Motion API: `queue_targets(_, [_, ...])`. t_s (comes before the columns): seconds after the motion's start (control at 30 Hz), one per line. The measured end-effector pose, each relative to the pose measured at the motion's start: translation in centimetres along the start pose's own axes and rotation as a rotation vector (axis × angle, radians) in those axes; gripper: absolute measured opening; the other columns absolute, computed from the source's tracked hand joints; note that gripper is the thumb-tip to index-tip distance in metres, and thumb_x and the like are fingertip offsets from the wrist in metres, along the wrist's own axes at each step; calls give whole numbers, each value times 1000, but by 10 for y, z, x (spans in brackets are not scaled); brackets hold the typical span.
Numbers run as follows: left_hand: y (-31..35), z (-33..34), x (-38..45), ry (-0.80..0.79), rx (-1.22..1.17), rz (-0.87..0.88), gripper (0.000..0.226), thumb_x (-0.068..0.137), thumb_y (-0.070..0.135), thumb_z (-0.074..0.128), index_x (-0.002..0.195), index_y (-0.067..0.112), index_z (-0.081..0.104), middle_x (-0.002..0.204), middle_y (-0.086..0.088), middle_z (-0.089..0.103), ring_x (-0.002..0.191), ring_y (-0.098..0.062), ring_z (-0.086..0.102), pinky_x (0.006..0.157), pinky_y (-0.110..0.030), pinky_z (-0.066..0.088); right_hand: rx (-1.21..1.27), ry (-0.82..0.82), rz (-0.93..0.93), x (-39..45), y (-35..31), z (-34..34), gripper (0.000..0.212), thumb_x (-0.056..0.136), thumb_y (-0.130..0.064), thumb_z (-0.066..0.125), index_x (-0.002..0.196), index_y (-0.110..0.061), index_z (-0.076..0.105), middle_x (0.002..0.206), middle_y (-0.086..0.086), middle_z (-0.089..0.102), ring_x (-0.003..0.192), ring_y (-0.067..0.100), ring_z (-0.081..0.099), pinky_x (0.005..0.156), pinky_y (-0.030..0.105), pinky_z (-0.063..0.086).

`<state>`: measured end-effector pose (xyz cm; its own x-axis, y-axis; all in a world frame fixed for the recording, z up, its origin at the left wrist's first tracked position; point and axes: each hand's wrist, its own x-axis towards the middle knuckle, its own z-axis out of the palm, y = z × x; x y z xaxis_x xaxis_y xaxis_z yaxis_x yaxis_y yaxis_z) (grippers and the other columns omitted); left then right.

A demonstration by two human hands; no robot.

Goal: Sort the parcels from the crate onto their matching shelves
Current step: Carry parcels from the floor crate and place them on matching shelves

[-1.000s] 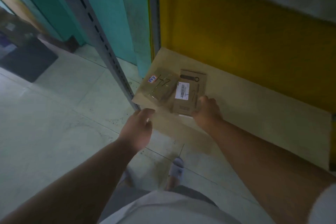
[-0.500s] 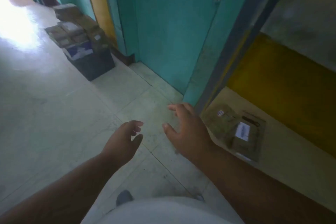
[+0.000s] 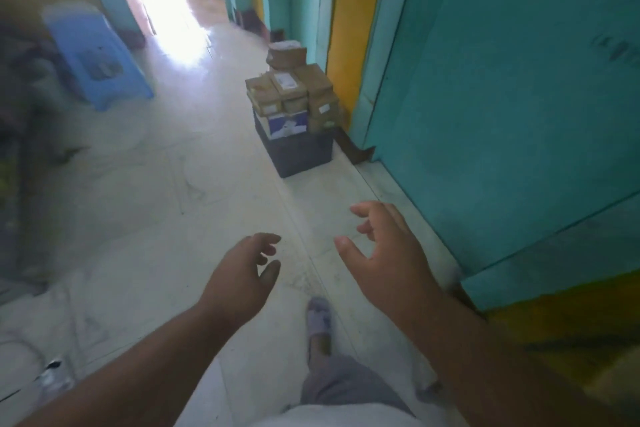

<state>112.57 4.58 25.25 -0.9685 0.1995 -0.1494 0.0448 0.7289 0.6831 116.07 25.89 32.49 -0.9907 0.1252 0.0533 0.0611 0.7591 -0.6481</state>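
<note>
**Crate lies ahead at 12 o'clock, both hands empty**

The crate (image 3: 294,149) is seen on the floor beside the teal wall (image 3: 502,97), heaped above its rim with brown parcels (image 3: 289,94); one taped parcel (image 3: 286,54) is perched on top at the far side. From the hands the crate is placed at about 12 o'clock, well apart, with bare floor (image 3: 173,184) between.

The left hand (image 3: 239,282) is held loosely spread, nothing in it, the fingers relaxed and pointed toward 1 o'clock. The right hand (image 3: 384,250) is likewise empty, its fingers wide and slightly curled, pointed toward 11 o'clock. The right hand is judged a little nearer the crate. A slippered foot (image 3: 320,319) is set forward between the arms.

The stack's long axis is seen running roughly 12 to 6 o'clock along the wall. An approach on foot is judged necessary before any parcel can be reached.
</note>
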Motion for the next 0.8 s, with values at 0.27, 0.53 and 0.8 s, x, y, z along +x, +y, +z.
queue_targets(0.27, [-39, -92, 137, 151, 52, -155, 36, 93, 23, 66, 128, 26, 59, 109, 8, 63, 93, -9, 58, 78, -25, 45, -19, -125, -168, 204, -70, 41, 45, 92, -38, 65, 133, -24, 52, 132, -3, 53, 112, 9, 53, 81, 15, 38])
queue_targets(0.53, [-115, -188, 297, 233, 52, -101, 34, 92, 20, 66, 125, 26, 62, 110, 7, 63, 93, -9, 58, 77, -18, 42, -16, -8, -170, 386, -151, 127, 39, 92, -37, 67, 126, -22, 55, 123, -1, 56, 106, 14, 57, 84, 27, 55])
queue_targets(0.8, [-110, -277, 501, 113, 106, 101, 32, 94, 27, 62, 126, 30, 60, 112, 10, 62, 96, -10, 59, 83, -29, 52, -101, 199, -29, 535, -181, 132, 37, 89, -35, 68, 121, -19, 57, 122, 1, 58, 106, 13, 56, 67, 9, 38])
